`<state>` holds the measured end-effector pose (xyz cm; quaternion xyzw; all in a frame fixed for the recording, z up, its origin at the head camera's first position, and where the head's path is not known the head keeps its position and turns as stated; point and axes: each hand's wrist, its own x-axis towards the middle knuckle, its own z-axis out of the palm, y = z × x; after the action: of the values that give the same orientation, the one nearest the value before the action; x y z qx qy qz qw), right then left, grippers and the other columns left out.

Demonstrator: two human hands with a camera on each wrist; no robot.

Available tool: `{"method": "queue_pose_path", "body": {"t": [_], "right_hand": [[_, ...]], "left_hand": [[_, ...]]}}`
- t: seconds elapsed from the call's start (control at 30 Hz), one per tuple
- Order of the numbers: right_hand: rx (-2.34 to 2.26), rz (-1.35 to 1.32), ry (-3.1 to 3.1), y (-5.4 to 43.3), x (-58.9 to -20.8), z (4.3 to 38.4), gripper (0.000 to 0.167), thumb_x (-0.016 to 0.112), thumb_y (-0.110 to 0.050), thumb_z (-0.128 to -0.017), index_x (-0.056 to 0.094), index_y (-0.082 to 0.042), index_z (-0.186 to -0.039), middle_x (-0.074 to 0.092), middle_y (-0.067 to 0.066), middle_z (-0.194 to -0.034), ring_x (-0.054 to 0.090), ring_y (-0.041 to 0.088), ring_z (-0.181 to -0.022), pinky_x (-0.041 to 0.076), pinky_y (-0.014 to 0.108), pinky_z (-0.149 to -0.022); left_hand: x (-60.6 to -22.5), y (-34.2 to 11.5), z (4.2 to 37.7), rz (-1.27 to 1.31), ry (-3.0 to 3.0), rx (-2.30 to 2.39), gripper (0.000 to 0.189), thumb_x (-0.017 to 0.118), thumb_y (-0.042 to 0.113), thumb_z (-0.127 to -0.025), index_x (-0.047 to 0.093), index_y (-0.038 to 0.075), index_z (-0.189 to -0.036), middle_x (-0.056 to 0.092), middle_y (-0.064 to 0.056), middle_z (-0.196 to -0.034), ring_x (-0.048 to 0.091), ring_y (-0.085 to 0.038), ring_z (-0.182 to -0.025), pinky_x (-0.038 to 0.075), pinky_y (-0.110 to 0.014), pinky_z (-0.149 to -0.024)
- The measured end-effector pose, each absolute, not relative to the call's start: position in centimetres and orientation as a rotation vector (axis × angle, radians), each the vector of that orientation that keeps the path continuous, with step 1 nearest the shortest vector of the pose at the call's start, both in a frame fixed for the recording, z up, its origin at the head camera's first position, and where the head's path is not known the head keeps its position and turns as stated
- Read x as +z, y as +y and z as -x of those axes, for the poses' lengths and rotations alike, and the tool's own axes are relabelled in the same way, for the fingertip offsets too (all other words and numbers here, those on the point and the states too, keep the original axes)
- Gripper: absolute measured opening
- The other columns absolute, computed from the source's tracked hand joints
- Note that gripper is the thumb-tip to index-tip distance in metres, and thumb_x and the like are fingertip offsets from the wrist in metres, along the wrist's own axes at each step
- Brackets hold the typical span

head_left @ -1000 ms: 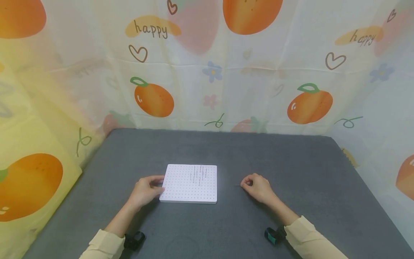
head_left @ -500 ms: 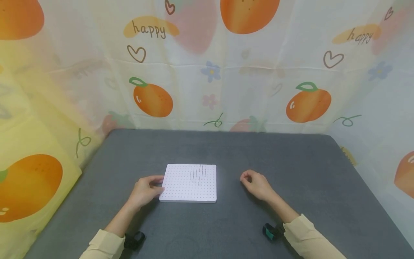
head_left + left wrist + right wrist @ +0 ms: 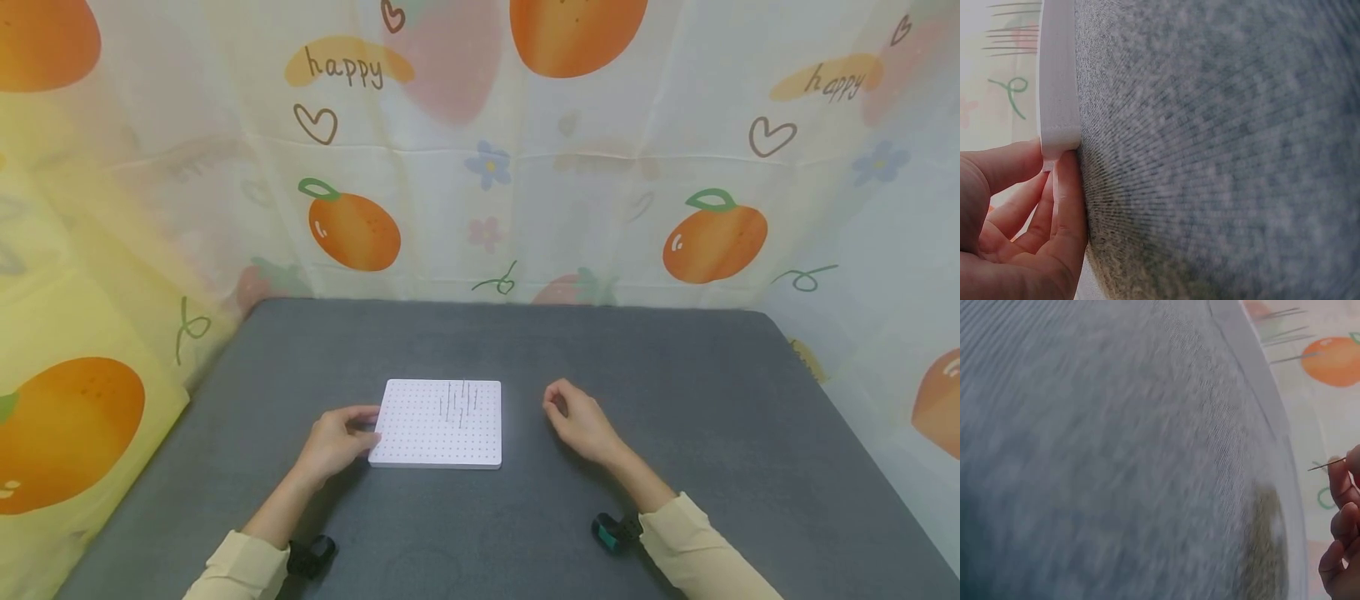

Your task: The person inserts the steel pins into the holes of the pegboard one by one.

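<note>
A white pegboard, dotted with rows of small holes, lies flat on the grey table. Several thin needles stand upright in its upper right part. My left hand holds the board's left edge, with the thumb at the upper edge and fingers against its side in the left wrist view. To the right of the board, my right hand is raised above the table. It pinches a single needle between thumb and index finger, the tip pointing out toward the board side; the other fingers are curled.
The grey cloth-covered table extends around the board. Behind it hangs a fruit-patterned curtain, with a yellowish fold at the left. A black wrist camera sits under the left sleeve, another device under the right.
My right hand has risen off the table and shifted toward the board and slightly away from me, carrying the needle. My left hand and the board have stayed in place.
</note>
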<state>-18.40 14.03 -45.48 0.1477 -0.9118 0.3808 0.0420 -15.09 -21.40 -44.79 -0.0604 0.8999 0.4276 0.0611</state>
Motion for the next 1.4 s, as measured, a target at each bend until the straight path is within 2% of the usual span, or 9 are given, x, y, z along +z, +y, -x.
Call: {"method": "queue_pose_path", "body": {"t": [0.3, 0.8, 1.07, 1.4], "right_hand": [[1.263, -0.444, -2.728, 12.4, -44.9, 18.6, 0.011, 0.062, -0.011, -0.082, 0.054, -0.014, -0.088, 0.049, -0.002, -0.070, 0.043, 0.011, -0.061, 0.035, 0.026, -0.056], [1.268, -0.495, -2.658, 9.4, -44.6, 18.3, 0.011, 0.065, -0.013, -0.080, 0.057, -0.019, -0.085, 0.046, -0.005, -0.062, 0.040, 0.010, -0.054, 0.032, 0.024, -0.050], [1.148, -0.589, -2.615, 8.0, -44.6, 18.3, 0.011, 0.067, -0.012, -0.078, 0.058, -0.018, -0.081, 0.045, -0.007, -0.062, 0.040, 0.008, -0.057, 0.032, 0.024, -0.053], [1.080, -0.589, -2.659, 6.7, -44.8, 18.2, 0.011, 0.067, -0.013, -0.079, 0.058, -0.020, -0.082, 0.053, -0.010, -0.068, 0.041, 0.007, -0.058, 0.033, 0.023, -0.054]], "left_hand": [[-44.8, -21.5, 15.1, 0.171, 2.722, 1.297, 0.044, 0.067, 0.008, -0.080, 0.056, 0.003, -0.123, 0.060, -0.017, -0.116, 0.065, -0.018, -0.084, 0.052, -0.031, -0.065], [-44.9, -21.5, 15.1, 0.171, 2.731, 1.284, 0.044, 0.067, 0.009, -0.081, 0.057, 0.003, -0.122, 0.060, -0.017, -0.116, 0.065, -0.018, -0.084, 0.052, -0.032, -0.066], [-44.8, -21.5, 15.2, 0.170, 2.729, 1.291, 0.044, 0.067, 0.010, -0.080, 0.057, 0.003, -0.122, 0.061, -0.017, -0.114, 0.065, -0.018, -0.083, 0.051, -0.031, -0.065], [-44.9, -21.5, 15.2, 0.171, 2.723, 1.287, 0.044, 0.067, 0.010, -0.080, 0.056, 0.002, -0.123, 0.060, -0.016, -0.115, 0.064, -0.017, -0.083, 0.051, -0.030, -0.064]]}}
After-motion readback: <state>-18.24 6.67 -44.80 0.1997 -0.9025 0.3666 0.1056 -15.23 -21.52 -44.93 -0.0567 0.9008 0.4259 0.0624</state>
